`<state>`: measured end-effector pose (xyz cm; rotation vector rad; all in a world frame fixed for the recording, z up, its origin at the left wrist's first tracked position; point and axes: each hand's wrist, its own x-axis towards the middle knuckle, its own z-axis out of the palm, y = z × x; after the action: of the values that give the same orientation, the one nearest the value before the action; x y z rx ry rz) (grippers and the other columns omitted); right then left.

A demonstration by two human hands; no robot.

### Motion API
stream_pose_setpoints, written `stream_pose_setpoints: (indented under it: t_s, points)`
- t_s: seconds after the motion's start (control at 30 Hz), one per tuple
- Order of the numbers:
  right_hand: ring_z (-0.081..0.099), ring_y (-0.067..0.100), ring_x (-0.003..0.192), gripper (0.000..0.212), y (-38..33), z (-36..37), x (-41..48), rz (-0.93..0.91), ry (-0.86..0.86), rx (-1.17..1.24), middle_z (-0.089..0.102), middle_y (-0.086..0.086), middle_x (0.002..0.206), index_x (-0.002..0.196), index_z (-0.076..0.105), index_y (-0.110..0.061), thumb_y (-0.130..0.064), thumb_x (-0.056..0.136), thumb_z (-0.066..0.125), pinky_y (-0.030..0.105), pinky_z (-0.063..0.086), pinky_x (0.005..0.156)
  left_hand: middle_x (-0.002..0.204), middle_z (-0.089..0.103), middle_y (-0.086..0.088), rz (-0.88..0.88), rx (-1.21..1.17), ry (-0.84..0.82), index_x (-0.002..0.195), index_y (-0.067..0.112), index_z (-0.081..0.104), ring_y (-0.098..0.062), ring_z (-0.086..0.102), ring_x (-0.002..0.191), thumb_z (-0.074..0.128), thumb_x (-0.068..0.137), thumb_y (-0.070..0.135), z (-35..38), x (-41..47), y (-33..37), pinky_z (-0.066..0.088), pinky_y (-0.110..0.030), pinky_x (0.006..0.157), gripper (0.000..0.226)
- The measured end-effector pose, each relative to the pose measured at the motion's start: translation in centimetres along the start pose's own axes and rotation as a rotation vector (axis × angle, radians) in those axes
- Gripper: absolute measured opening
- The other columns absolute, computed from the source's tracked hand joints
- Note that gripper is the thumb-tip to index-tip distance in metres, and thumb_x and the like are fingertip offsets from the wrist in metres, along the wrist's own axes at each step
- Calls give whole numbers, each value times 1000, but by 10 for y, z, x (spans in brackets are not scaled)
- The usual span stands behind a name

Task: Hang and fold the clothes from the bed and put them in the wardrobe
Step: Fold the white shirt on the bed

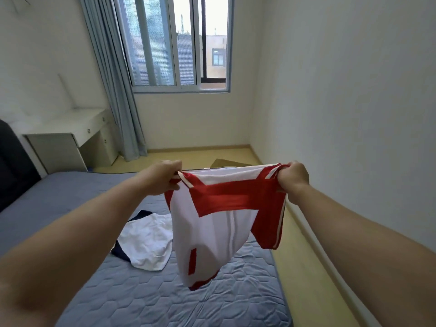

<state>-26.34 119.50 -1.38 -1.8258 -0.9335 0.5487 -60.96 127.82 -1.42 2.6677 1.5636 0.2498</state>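
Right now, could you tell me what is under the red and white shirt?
Beneath the red and white shirt: the blue mattress, and a white and navy garment partly behind its left edge. The rest is covered.

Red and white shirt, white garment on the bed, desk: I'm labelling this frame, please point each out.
red and white shirt [203, 237], head view, its white front panel.
white garment [146, 239], head view, its white middle.
desk [68, 121], head view, its top surface.

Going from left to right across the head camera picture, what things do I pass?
Dark headboard → white desk → blue curtain → left hand → red and white shirt → right hand → white wall.
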Motion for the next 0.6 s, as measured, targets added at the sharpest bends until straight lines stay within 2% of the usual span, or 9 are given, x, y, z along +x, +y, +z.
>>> stream_pose_setpoints:
  t_s: [0.1, 0.13, 0.17, 0.23, 0.3, 0.37, 0.43, 0.5, 0.6]
  points:
    - [58, 32, 83, 9, 2, -8, -7, -93, 56, -95, 60, 11, 91, 90, 53, -6, -6, 89, 45, 37, 52, 72, 96, 64, -9, -81, 38, 65, 96, 13, 67, -24, 58, 84, 67, 91, 15, 1, -3, 8, 50, -34, 72, 5]
    - [54, 30, 82, 6, 4, -10, -7, -133, 65, -124, 57, 10, 87, 89, 51, -6, -6, 91, 46, 34, 44, 71, 96, 67, -11, -158, -26, 98, 94, 12, 70, -25, 60, 83, 61, 94, 12, 2, -5, 13, 51, -34, 70, 9]
    - [52, 30, 80, 6, 5, -12, -8, -164, 74, -143, 55, 9, 82, 87, 50, -6, -7, 92, 46, 34, 40, 69, 94, 68, -13, -246, -156, 129, 94, 11, 70, -27, 62, 81, 56, 96, 11, 2, -7, 17, 53, -33, 64, 15]
    - [52, 31, 78, 8, 6, -17, -10, -218, 98, -171, 53, 7, 77, 85, 48, -5, -8, 93, 47, 34, 39, 67, 92, 65, -16, -441, -629, 165, 96, 7, 67, -33, 67, 77, 47, 100, 10, 4, -10, 28, 59, -36, 53, 21]
    - [54, 32, 81, 6, 6, -20, -11, -271, 106, -218, 55, 7, 82, 91, 47, -7, -13, 92, 50, 37, 43, 72, 95, 64, -14, -591, -1062, 194, 98, 9, 65, -33, 67, 82, 45, 103, 14, 2, -14, 39, 62, -46, 55, 21]
    - [55, 30, 80, 15, 10, -22, -12, -327, 95, -297, 56, 3, 86, 99, 43, -12, -16, 88, 52, 39, 44, 79, 102, 65, -12, -662, -1208, 238, 101, 14, 66, -33, 66, 91, 49, 103, 19, 4, -16, 40, 62, -49, 58, 18]
    - [54, 28, 82, 22, 17, -25, -10, -378, 90, -378, 58, 3, 92, 108, 45, -14, -18, 88, 54, 35, 40, 81, 112, 64, -12, -713, -1211, 287, 104, 16, 67, -37, 65, 100, 53, 101, 26, 10, -16, 33, 62, -48, 56, 17]
    - [56, 34, 91, 21, 23, -25, -6, -391, 67, -487, 62, 11, 100, 109, 56, -9, -17, 90, 52, 35, 40, 83, 114, 65, -14, -730, -1115, 311, 95, 19, 67, -39, 64, 101, 57, 98, 30, 18, -20, 21, 62, -48, 61, 15]
    - [59, 41, 94, 19, 37, -19, 2, -290, -15, -558, 67, 21, 101, 94, 65, -4, -17, 90, 51, 41, 48, 87, 93, 69, -15, -621, -708, 293, 79, 16, 66, -39, 65, 90, 58, 91, 38, 30, -30, 6, 58, -46, 75, 26]
